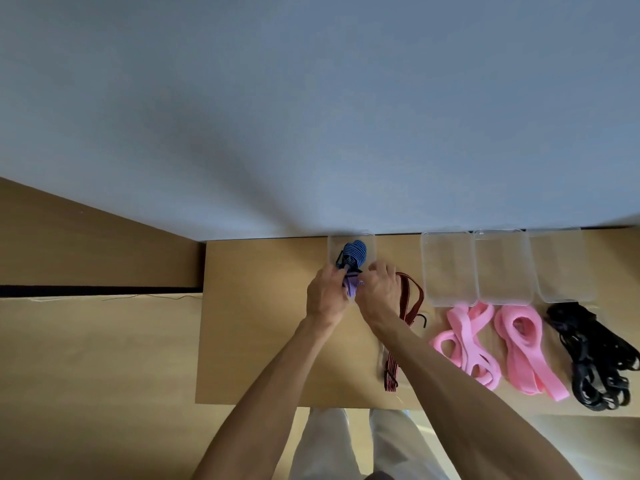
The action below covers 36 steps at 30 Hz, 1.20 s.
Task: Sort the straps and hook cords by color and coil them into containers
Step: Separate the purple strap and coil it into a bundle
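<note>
Head view
Landmark: the clear container [351, 244] stood at the table's [256, 323] far edge, against the wall.
Blue striped cord [355, 255]: coiled partly inside that container, its near end in your hands.
Left hand [325, 296]: your fingers curled on the cord at the container's near rim.
Right hand [379, 289]: gripped the same cord, just beside your left.
Red striped cord [410, 301]: lay right of the container.
Pink straps [485, 344]: further right, before three clear containers [502, 268].
Black cords [592, 358]: furthest right.

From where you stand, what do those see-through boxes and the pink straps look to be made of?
The boxes look like thin clear plastic: the wood shows through the walls and the rims catch light. The pink straps look like soft, matte woven fabric, perhaps elastic; they lie in limp flat loops without shine. The weave is too small to see.
</note>
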{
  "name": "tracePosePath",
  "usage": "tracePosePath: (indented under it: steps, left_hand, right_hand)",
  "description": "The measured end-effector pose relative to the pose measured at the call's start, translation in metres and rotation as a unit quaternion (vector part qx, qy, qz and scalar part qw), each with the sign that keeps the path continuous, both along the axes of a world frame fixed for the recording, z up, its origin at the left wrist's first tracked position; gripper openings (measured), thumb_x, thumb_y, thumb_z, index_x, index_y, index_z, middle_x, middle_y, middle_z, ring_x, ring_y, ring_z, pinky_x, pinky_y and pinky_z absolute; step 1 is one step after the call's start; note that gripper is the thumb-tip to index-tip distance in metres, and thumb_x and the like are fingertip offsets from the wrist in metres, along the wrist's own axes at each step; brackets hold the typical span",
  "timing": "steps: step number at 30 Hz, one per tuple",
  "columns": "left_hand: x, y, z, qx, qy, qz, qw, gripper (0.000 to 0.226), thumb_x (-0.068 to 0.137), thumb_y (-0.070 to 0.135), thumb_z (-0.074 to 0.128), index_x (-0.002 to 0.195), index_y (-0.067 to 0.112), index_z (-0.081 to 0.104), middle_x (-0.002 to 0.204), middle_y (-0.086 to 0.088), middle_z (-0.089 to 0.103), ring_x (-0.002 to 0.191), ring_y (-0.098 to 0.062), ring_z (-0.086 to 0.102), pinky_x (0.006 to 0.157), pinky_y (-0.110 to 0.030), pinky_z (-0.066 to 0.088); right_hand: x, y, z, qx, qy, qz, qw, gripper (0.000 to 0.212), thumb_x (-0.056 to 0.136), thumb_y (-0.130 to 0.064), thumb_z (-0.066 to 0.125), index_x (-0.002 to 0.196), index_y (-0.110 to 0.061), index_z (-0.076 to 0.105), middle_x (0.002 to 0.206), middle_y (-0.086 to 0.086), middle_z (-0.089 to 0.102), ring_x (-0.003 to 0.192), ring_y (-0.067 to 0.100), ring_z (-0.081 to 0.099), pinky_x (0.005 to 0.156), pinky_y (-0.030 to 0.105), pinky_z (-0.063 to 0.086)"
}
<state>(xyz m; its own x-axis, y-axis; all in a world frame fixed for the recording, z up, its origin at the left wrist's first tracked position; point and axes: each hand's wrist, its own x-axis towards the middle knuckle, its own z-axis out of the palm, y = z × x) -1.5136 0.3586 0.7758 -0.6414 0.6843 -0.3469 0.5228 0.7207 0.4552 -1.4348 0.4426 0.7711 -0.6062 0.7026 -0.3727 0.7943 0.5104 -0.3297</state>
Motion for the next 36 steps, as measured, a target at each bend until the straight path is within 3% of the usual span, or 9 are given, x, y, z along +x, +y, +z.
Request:
tracePosePath:
  steps: [6, 13, 16, 19, 22, 25, 30, 32, 36]
  left_hand:
    - [-0.009, 0.0, -0.011, -0.053, 0.05, -0.058, 0.996, 0.039, 0.093, 0.01, 0.055, 0.13, 0.019, 0.061, 0.115, -0.004, 0.059, 0.104, -0.027, 0.055, 0.08, -0.036, 0.041]
    - [-0.011, 0.003, -0.004, -0.026, 0.042, -0.063, 0.997, 0.028, 0.092, 0.017, 0.06, 0.117, 0.006, 0.067, 0.107, -0.014, 0.063, 0.095, -0.035, 0.059, 0.078, -0.043, 0.046]
    - [-0.007, -0.002, 0.007, 0.013, 0.032, -0.032, 0.999, 0.036, 0.088, 0.012, 0.062, 0.123, 0.009, 0.068, 0.105, -0.014, 0.064, 0.086, -0.036, 0.062, 0.073, -0.042, 0.052]
    - [0.004, -0.015, 0.013, 0.066, 0.024, 0.005, 0.998, 0.029, 0.083, 0.0, 0.06, 0.108, 0.009, 0.072, 0.098, -0.012, 0.065, 0.074, -0.034, 0.063, 0.061, -0.04, 0.054]
    - [0.023, -0.021, 0.017, 0.112, 0.027, -0.021, 0.993, 0.018, 0.08, -0.002, 0.068, 0.092, 0.009, 0.073, 0.083, -0.007, 0.066, 0.062, -0.028, 0.063, 0.051, -0.034, 0.052]
    - [0.041, -0.021, 0.016, 0.139, -0.009, -0.072, 0.988, 0.009, 0.084, 0.004, 0.065, 0.084, 0.012, 0.068, 0.074, -0.001, 0.062, 0.06, -0.02, 0.057, 0.054, -0.03, 0.047]
    - [0.071, -0.024, -0.003, 0.025, -0.104, -0.1, 0.989, 0.015, 0.085, 0.004, 0.053, 0.072, 0.003, 0.059, 0.07, -0.011, 0.061, 0.07, -0.028, 0.056, 0.068, -0.044, 0.049]
    - [0.079, -0.022, -0.011, -0.01, -0.139, -0.076, 0.987, 0.017, 0.087, 0.006, 0.054, 0.083, 0.005, 0.07, 0.083, -0.011, 0.071, 0.08, -0.027, 0.064, 0.073, -0.036, 0.049]
    - [0.1, -0.016, -0.022, -0.059, -0.182, -0.084, 0.978, 0.019, 0.093, 0.018, 0.056, 0.089, 0.009, 0.072, 0.084, -0.008, 0.073, 0.083, -0.025, 0.067, 0.061, -0.023, 0.033]
  right_hand:
    - [-0.002, -0.005, -0.015, 0.073, 0.014, 0.044, 0.996, 0.012, 0.081, -0.017, 0.067, 0.07, -0.021, 0.071, 0.126, 0.004, 0.055, 0.12, 0.032, 0.042, 0.103, 0.04, 0.03]
    - [-0.005, -0.001, -0.012, 0.061, 0.021, 0.076, 0.995, 0.011, 0.083, -0.015, 0.069, 0.077, -0.023, 0.073, 0.13, 0.006, 0.053, 0.133, 0.036, 0.039, 0.109, 0.047, 0.028]
    - [0.002, 0.001, -0.001, 0.041, 0.103, -0.01, 0.994, 0.017, 0.076, -0.002, 0.07, 0.09, -0.01, 0.073, 0.127, 0.015, 0.059, 0.119, 0.04, 0.053, 0.095, 0.05, 0.045]
    - [0.022, 0.004, 0.013, 0.063, 0.172, -0.125, 0.975, 0.026, 0.075, 0.001, 0.054, 0.094, 0.0, 0.072, 0.107, 0.022, 0.065, 0.089, 0.042, 0.061, 0.07, 0.046, 0.053]
    - [0.043, 0.005, 0.023, 0.052, 0.125, -0.174, 0.975, 0.022, 0.085, -0.006, 0.051, 0.091, 0.003, 0.069, 0.092, 0.022, 0.064, 0.081, 0.043, 0.062, 0.064, 0.046, 0.05]
    - [0.057, 0.004, 0.027, -0.036, 0.031, -0.258, 0.965, 0.023, 0.094, -0.02, 0.052, 0.098, -0.002, 0.066, 0.095, 0.017, 0.069, 0.088, 0.039, 0.063, 0.074, 0.042, 0.05]
    - [0.093, -0.018, 0.018, -0.131, -0.011, -0.278, 0.951, 0.03, 0.087, -0.038, 0.056, 0.091, -0.008, 0.059, 0.09, 0.01, 0.065, 0.081, 0.032, 0.061, 0.065, 0.034, 0.044]
    - [0.109, -0.03, 0.006, -0.15, -0.042, -0.276, 0.948, 0.016, 0.087, -0.023, 0.057, 0.097, -0.012, 0.053, 0.092, 0.008, 0.062, 0.081, 0.031, 0.06, 0.067, 0.037, 0.05]
    - [0.124, -0.042, -0.012, -0.125, -0.049, -0.303, 0.943, 0.023, 0.081, -0.014, 0.058, 0.103, -0.013, 0.052, 0.087, 0.008, 0.061, 0.076, 0.03, 0.06, 0.064, 0.039, 0.053]
